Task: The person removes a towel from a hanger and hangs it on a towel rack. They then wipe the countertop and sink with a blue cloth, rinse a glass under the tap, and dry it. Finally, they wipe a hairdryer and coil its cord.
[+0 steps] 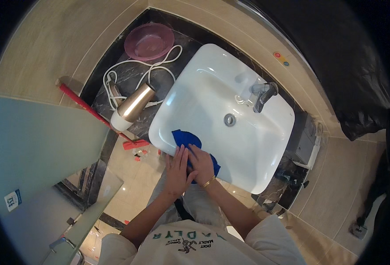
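Observation:
A blue cloth lies bunched over the near rim of a white ceramic washbasin. My right hand, with a gold-coloured bangle at the wrist, holds the cloth against the rim. Beside it, my left hand rests at the cloth's left edge, fingers straight and its thumb close to the right hand. Part of the cloth is hidden under both hands, so the left hand's grip on it is unclear. The basin's drain is uncovered, and a chrome faucet stands at the far right rim.
Left of the basin, a gold and white hair dryer lies with its white cord looped on the dark marble counter. A pink plastic basin sits behind it. A red pole leans there, near a frosted glass panel. A grey box stands right.

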A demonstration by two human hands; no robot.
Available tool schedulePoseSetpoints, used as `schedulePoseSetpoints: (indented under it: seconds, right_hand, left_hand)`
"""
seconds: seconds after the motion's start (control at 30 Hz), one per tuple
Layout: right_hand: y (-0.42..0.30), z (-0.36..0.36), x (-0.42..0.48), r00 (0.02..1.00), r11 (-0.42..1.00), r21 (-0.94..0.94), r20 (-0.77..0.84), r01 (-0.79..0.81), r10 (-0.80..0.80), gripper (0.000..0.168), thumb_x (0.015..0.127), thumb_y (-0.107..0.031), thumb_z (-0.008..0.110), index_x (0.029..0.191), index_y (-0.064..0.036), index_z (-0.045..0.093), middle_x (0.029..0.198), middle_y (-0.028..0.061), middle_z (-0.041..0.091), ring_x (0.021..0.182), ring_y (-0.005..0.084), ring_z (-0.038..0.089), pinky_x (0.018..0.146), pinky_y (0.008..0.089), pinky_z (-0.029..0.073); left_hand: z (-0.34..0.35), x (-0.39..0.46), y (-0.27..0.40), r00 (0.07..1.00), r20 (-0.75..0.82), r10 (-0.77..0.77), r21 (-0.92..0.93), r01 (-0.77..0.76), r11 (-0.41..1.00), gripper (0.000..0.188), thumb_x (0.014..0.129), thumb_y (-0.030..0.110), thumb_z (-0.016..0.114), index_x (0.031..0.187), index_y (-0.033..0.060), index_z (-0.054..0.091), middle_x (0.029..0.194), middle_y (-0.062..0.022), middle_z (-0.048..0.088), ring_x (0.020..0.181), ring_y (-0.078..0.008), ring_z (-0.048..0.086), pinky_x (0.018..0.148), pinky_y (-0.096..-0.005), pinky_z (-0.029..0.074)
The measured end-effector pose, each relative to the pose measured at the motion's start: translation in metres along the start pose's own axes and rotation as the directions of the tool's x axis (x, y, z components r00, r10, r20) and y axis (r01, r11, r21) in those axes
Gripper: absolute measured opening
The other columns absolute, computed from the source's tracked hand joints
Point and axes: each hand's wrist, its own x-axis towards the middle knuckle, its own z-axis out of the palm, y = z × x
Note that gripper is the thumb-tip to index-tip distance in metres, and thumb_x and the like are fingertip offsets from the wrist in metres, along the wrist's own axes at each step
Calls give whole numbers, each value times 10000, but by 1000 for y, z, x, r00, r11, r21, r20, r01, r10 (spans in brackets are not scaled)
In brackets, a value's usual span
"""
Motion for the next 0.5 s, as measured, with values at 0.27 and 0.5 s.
schedulePoseSetpoints:
  seconds: [0.27,0.5]
  right_hand:
    - [-41,-9,110,914,992,-34,-387,119,-122,573,654,-89,627,1195,-112,439,1236,159,392,1123,347,389,857,398,363]
    - [-14,28,150,956,990,-117,-271,78,-108,444,718,-193,576,1140,-85,489,1288,117,346,1227,285,273,859,379,348]
  left_hand:
    - [-40,55,-44,952,-290,-95,-151,52,987,627,793,184,493,1295,-39,191,1326,-231,226,1242,-396,182,1000,-496,126]
    - [-36,84,-65,981,-193,-32,186,69,980,619,756,89,519,1284,-35,220,1316,-224,242,1243,-381,192,987,-513,159]
